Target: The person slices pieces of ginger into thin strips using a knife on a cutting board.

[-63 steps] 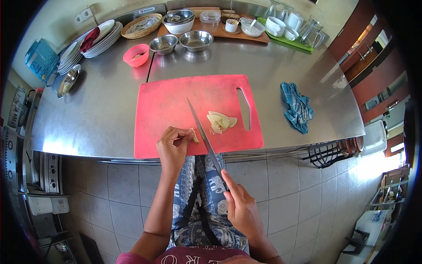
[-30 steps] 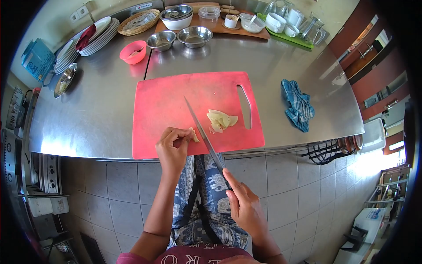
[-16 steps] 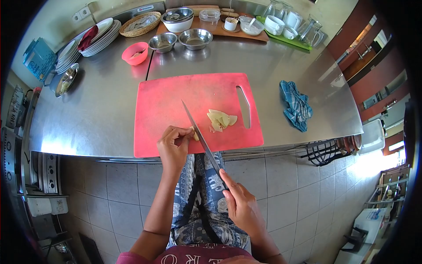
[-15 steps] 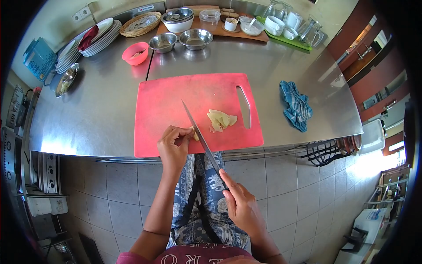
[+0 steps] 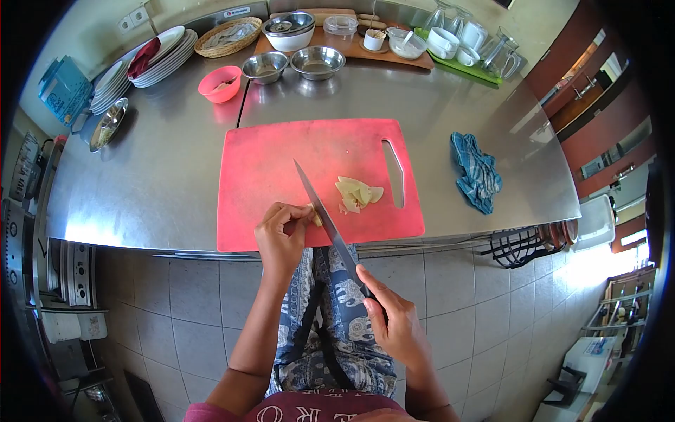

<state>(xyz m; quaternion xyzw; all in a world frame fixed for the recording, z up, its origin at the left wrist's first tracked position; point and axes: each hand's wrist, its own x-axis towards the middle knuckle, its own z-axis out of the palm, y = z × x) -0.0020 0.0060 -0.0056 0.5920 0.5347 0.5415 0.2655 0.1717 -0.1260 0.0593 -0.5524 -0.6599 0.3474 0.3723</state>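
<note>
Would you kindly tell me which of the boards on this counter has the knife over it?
The pink board: the right hand holds the knife across it, whereas the green board and wooden board lie farther back.

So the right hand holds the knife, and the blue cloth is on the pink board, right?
Not quite: the cloth isn't on the pink board. The head view shows it on the table, to the board's right. The right hand does hold the knife.
</note>
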